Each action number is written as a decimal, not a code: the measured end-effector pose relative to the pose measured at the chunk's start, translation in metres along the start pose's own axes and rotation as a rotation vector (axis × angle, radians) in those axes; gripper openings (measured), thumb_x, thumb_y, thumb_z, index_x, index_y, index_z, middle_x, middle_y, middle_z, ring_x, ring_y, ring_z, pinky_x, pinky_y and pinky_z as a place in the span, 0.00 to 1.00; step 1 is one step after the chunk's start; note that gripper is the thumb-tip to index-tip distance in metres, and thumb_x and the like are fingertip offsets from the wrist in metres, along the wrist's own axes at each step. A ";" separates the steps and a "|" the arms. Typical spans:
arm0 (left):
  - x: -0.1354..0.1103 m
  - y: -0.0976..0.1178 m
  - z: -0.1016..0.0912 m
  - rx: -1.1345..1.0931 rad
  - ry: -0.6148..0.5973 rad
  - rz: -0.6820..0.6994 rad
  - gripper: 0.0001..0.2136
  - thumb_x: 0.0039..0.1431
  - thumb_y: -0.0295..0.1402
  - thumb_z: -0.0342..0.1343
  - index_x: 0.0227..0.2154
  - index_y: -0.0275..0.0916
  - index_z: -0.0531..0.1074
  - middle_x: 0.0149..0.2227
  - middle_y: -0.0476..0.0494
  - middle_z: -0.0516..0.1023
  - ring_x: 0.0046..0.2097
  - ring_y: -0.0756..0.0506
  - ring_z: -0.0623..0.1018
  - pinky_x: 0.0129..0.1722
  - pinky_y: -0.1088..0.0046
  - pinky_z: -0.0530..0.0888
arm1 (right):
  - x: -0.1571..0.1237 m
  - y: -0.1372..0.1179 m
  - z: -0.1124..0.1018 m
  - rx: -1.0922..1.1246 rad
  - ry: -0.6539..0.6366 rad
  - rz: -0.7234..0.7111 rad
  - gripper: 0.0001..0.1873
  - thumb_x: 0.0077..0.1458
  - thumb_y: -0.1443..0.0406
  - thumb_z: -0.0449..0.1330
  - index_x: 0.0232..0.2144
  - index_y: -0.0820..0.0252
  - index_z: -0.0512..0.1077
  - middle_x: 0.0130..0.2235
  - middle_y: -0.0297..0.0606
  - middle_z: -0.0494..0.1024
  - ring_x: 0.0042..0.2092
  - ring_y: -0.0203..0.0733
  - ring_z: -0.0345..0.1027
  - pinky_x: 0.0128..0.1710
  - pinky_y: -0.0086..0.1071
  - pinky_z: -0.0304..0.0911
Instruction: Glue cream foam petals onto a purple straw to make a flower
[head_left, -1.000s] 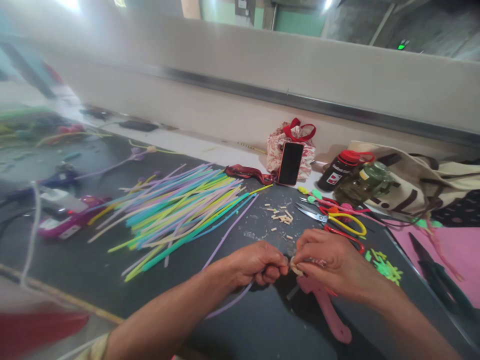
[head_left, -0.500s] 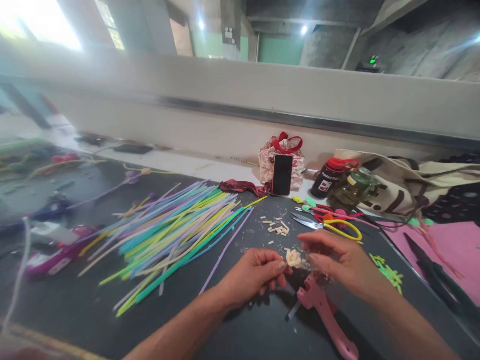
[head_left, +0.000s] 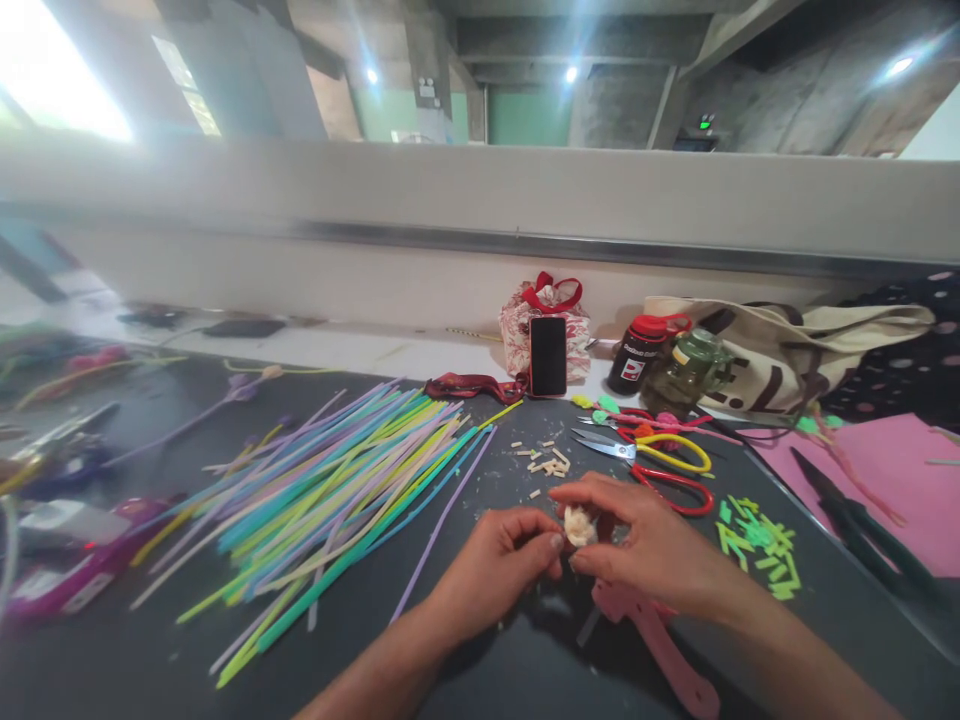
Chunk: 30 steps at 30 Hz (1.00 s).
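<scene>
A small cream fuzzy flower-like ball is held between my two hands above the black table. My left hand pinches it at its left edge, fingers curled. From the right, my right hand curves its thumb and forefinger around the ball, touching it on its near and far sides. Directly below lies a pink glue gun, its front end partly hidden by my right hand. Short cream cut pieces lie scattered just beyond the ball.
Many coloured pipe cleaners lie heaped on the left. Scissors with yellow handles and a pile of green cut bits sit to the right. Behind stand a phone, a black bottle and a green jug. Dark shears lie far right.
My right hand has moved left and closed around the cream ball; before, its fingers were apart beside it. My left hand keeps its pinch. The camera view has turned slightly right.
</scene>
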<state>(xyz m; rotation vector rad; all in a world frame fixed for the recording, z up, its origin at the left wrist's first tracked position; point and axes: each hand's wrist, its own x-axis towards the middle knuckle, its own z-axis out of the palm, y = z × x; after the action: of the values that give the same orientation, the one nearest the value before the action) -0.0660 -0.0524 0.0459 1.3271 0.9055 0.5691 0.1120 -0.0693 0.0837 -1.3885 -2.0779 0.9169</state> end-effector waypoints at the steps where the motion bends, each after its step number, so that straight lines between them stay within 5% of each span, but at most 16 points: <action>1: 0.000 0.000 0.000 -0.014 0.004 0.008 0.09 0.51 0.36 0.53 0.25 0.34 0.71 0.22 0.51 0.70 0.23 0.55 0.63 0.23 0.80 0.58 | 0.000 0.000 0.000 -0.007 0.000 -0.012 0.22 0.43 0.73 0.58 0.43 0.54 0.70 0.37 0.32 0.73 0.35 0.36 0.66 0.33 0.28 0.61; 5: 0.000 -0.002 0.003 -0.083 0.036 0.044 0.09 0.47 0.36 0.57 0.24 0.34 0.72 0.22 0.51 0.69 0.26 0.53 0.65 0.27 0.79 0.60 | 0.000 -0.001 0.001 -0.014 -0.003 -0.062 0.17 0.45 0.73 0.57 0.39 0.55 0.72 0.35 0.33 0.73 0.36 0.36 0.66 0.35 0.29 0.60; 12: 0.000 -0.002 0.001 -0.096 0.073 0.071 0.05 0.45 0.31 0.57 0.24 0.33 0.74 0.24 0.49 0.71 0.28 0.52 0.67 0.31 0.78 0.62 | 0.001 -0.007 0.000 -0.017 -0.003 -0.054 0.25 0.40 0.74 0.59 0.44 0.54 0.69 0.37 0.30 0.72 0.37 0.36 0.65 0.35 0.27 0.59; 21: -0.001 0.003 -0.001 0.135 0.223 0.187 0.05 0.45 0.30 0.58 0.21 0.35 0.76 0.23 0.48 0.74 0.27 0.51 0.69 0.31 0.78 0.64 | 0.002 -0.005 0.006 -0.019 0.045 -0.053 0.23 0.39 0.72 0.62 0.41 0.55 0.70 0.34 0.29 0.72 0.34 0.34 0.65 0.32 0.27 0.58; 30: 0.000 -0.003 -0.002 0.235 0.200 0.093 0.07 0.45 0.31 0.56 0.27 0.35 0.77 0.27 0.47 0.76 0.30 0.50 0.71 0.30 0.78 0.64 | 0.006 -0.002 0.011 -0.041 0.070 -0.118 0.16 0.47 0.74 0.56 0.38 0.56 0.72 0.31 0.30 0.70 0.32 0.33 0.64 0.32 0.27 0.57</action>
<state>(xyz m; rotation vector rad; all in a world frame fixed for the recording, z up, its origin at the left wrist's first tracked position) -0.0679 -0.0520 0.0434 1.5495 1.1041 0.6928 0.1011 -0.0675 0.0784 -1.2841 -2.1118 0.7715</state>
